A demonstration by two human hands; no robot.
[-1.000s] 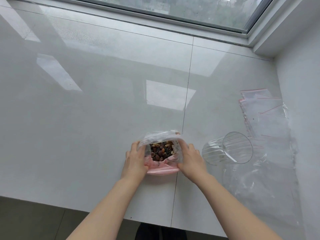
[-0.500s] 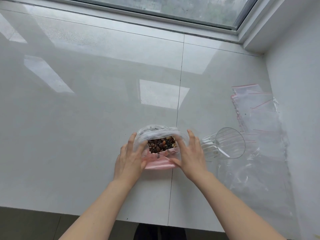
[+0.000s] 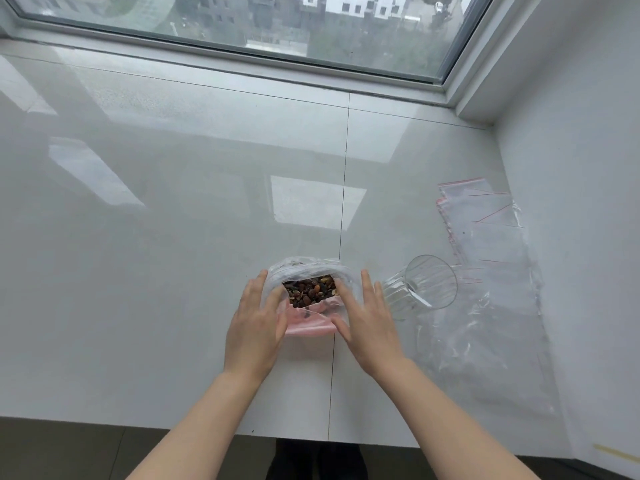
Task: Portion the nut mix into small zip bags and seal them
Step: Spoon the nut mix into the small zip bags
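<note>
A clear plastic bag [image 3: 308,270] with a pink lower part stands open on the white sill, showing brown nut mix [image 3: 310,290] inside. My left hand [image 3: 255,323] lies flat against the bag's left side, fingers straight. My right hand [image 3: 367,317] rests with straight fingers against its right side, thumb near the pink part. A stack of small zip bags [image 3: 481,216] with red seal strips lies at the right, apart from both hands.
A clear ribbed glass [image 3: 420,285] lies on its side just right of my right hand. A large crumpled clear plastic sheet [image 3: 485,334] spreads beneath and in front of it. The wall [image 3: 581,237] bounds the right; the sill's front edge [image 3: 138,422] is near.
Both hands have loosened from gripping the bag's rim and now lie with straight fingers along its sides. The camera has tilted up, showing more of the window.
</note>
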